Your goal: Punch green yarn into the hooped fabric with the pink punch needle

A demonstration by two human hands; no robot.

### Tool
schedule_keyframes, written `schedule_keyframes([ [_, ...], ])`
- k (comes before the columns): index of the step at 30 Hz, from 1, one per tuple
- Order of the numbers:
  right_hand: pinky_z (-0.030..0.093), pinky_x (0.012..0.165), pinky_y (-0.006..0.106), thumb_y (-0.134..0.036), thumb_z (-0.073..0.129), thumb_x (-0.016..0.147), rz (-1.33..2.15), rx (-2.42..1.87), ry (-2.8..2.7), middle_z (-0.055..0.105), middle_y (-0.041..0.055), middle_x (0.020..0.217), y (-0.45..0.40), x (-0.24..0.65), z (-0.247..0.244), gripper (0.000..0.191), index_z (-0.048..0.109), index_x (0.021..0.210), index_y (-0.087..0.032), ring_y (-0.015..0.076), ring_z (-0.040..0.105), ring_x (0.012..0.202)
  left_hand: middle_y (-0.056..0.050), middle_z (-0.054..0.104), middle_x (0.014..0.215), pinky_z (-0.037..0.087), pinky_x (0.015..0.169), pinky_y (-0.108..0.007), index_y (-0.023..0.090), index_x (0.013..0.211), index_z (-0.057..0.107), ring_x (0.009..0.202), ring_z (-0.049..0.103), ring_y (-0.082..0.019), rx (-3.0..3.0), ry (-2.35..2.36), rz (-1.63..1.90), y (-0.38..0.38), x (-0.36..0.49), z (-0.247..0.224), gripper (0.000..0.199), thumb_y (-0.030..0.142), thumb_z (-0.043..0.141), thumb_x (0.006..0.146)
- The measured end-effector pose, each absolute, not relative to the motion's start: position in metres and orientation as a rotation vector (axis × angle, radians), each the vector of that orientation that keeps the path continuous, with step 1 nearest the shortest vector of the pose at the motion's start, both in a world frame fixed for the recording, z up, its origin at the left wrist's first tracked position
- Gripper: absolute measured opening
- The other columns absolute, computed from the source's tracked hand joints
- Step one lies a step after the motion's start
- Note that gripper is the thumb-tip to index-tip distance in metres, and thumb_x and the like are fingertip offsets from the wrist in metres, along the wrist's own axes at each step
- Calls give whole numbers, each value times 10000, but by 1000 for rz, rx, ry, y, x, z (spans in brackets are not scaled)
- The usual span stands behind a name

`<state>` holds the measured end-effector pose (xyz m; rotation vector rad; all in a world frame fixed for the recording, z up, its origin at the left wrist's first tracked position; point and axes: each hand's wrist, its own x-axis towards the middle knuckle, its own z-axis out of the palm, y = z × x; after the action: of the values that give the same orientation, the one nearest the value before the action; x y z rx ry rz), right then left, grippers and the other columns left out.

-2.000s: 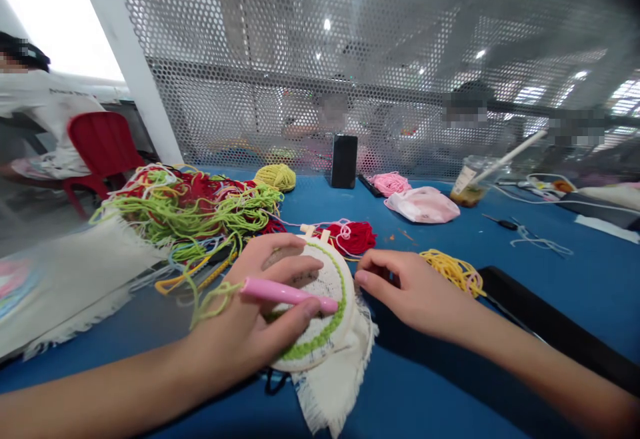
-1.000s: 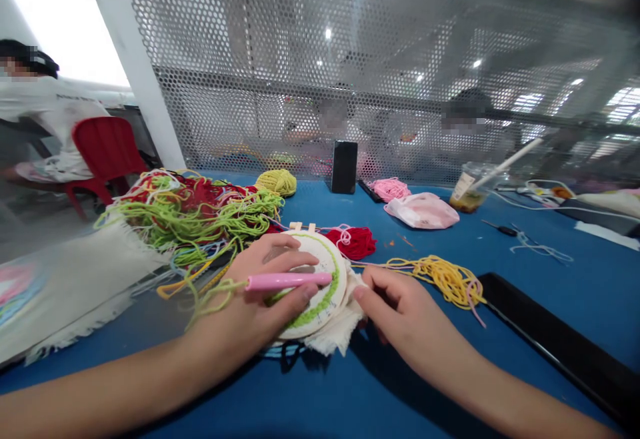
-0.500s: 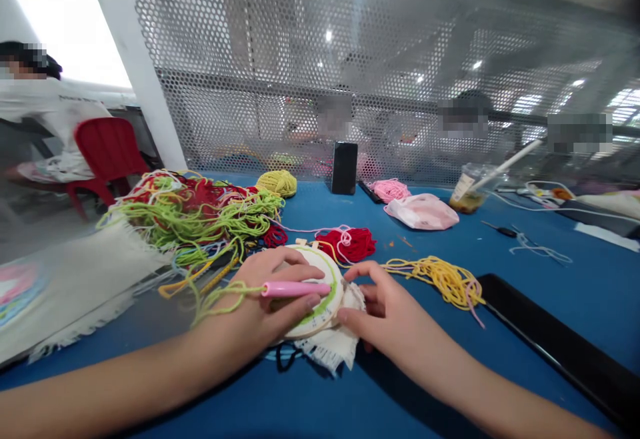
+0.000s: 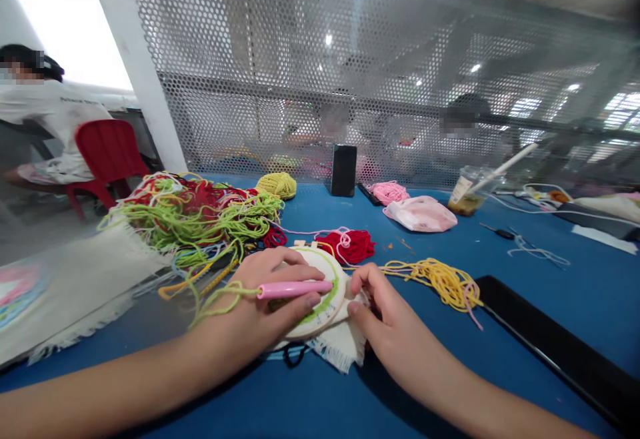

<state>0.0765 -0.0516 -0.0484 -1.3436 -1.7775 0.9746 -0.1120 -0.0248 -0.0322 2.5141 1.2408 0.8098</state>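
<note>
A round embroidery hoop point(image 4: 336, 267) holds white cloth with a curve of green yarn stitches. My left hand point(image 4: 267, 292) lies over the hoop's left side, closed around a pink punch needle point(image 4: 293, 289) between thumb and fingers. The needle's tip touches the green stitches at the hoop's right, and green yarn point(image 4: 227, 290) trails from its back end over my wrist. At the hoop's right edge my right hand point(image 4: 383, 312) is closed, thumb and index finger pinching the loose frayed cloth point(image 4: 345, 342).
A tangled heap of yarn point(image 4: 200, 215) lies left, beside a fringed cloth point(image 4: 95, 279). Red yarn point(image 4: 357, 247) and yellow yarn point(image 4: 443, 282) lie beyond my hands. A phone point(image 4: 344, 171) stands upright before the perforated screen point(image 4: 280, 45). A drink cup point(image 4: 466, 192) and black slab point(image 4: 545, 339) are right.
My right hand has moved slightly right and its fingers have closed more, drawing the cloth's edge outward. The punch needle's tip has shifted slightly right and up on the hoop.
</note>
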Motion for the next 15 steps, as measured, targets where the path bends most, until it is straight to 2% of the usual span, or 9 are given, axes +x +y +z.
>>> schedule_keyframes([
  [8, 295, 489, 201, -163, 347, 840, 1186, -1199, -1727, 316, -47, 658, -44, 84, -45, 130, 282, 738, -212, 80, 309, 545, 4, 617, 1039, 383, 895, -334, 274, 1017, 614, 1008, 499, -201, 2584, 1112, 767, -28, -113, -24, 245, 306, 489, 809],
  [15, 312, 563, 212, -117, 333, 825, 1082, -1125, -1712, 318, -32, 691, -43, 90, -28, 146, 294, 720, -210, 104, 309, 630, 32, 588, 1113, 342, 977, -357, 311, 1038, 604, 1116, 439, -203, 2540, 1065, 813, -26, -115, -10, 252, 290, 487, 816],
])
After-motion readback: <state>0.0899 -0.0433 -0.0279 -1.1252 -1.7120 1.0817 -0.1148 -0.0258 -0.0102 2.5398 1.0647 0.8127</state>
